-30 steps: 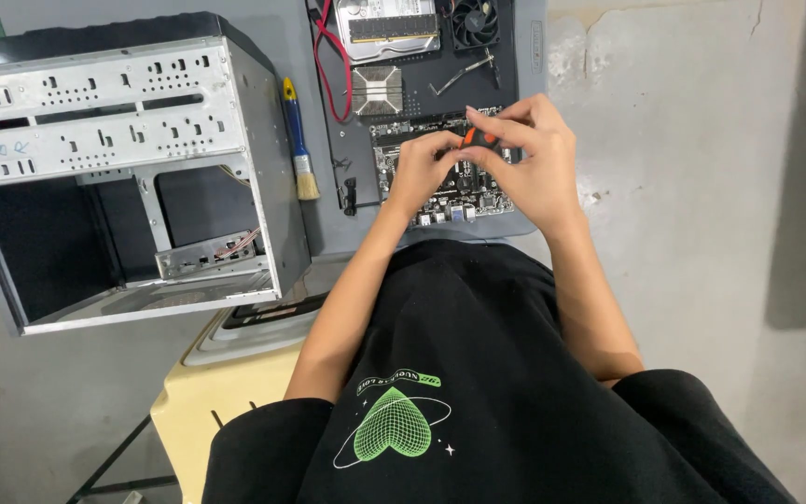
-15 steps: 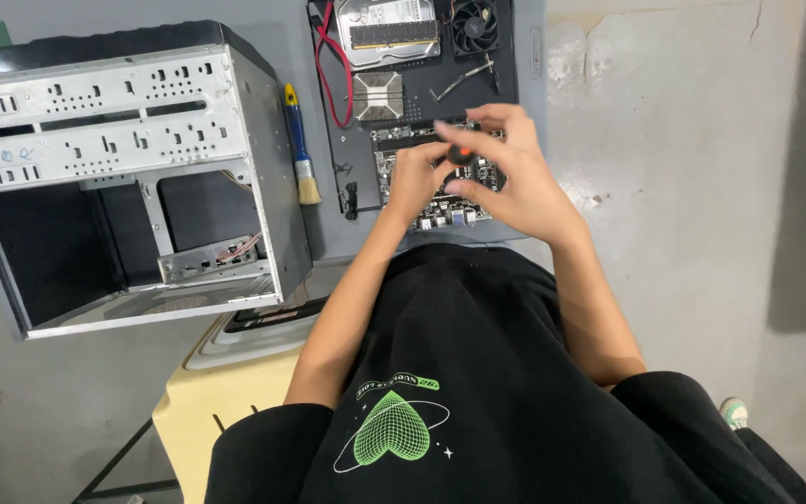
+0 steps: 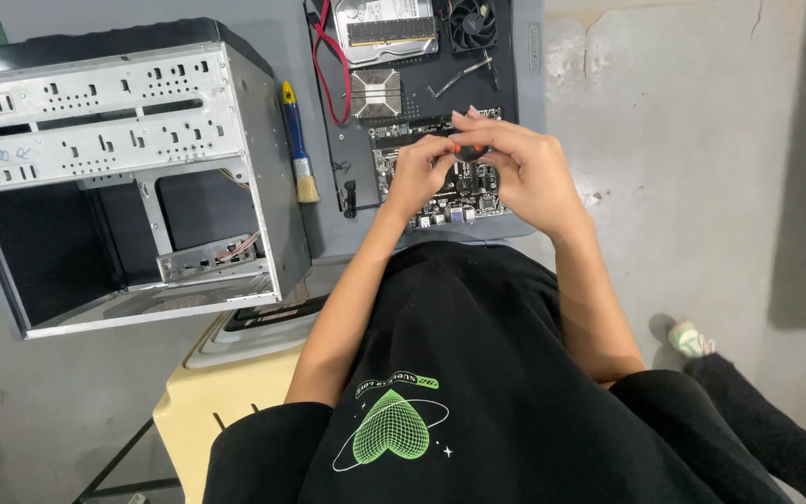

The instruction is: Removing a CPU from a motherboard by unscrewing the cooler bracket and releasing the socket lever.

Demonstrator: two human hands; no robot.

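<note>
On the grey tabletop (image 3: 328,238), both hands met over a circuit board (image 3: 440,191): the left hand (image 3: 419,173) and right hand (image 3: 524,173) each kept a grip on a small orange tool (image 3: 459,147).

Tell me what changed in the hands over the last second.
Both hands stay over the motherboard. The left hand and right hand have drawn closer together, fingertips now meeting around the small orange-and-black tool. The computer case and brush stayed put.
</note>
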